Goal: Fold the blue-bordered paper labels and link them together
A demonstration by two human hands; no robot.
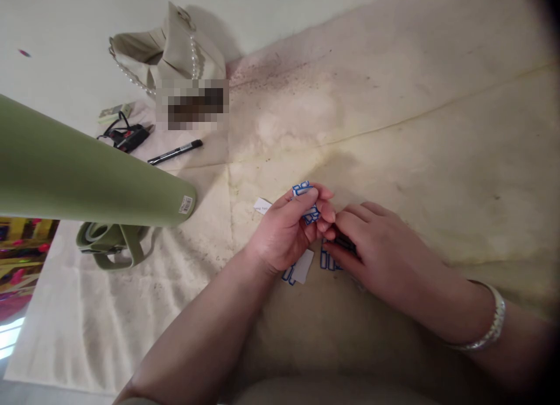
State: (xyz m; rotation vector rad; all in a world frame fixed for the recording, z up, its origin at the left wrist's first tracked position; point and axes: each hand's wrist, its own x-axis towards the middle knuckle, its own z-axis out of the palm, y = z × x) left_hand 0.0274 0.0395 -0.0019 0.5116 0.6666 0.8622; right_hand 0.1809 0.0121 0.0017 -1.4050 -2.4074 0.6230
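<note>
My left hand (284,230) is closed, its thumb pressing small cards with a blue-and-white block pattern (311,211) against the fingers. Close beside it is my right hand (371,241), fingers curled and pointing toward the left fingertips. Whatever lies between the right fingers is dark and mostly hidden. Under the right fingers, another blue-patterned card (328,260) shows on the cloth. A plain white slip (303,267) overlaps a further blue-patterned piece (287,274) below my left wrist. One more white slip (262,206) with small print sticks out left of my left thumb.
A tall green tumbler (96,171) stands at the left, with a green handled lid (116,244) beside its base. Behind are a black pen (175,152), a dark corded object (126,136) and a cream bag (175,55) with a pearl strap. A creased, stained cloth (394,142) covers the table.
</note>
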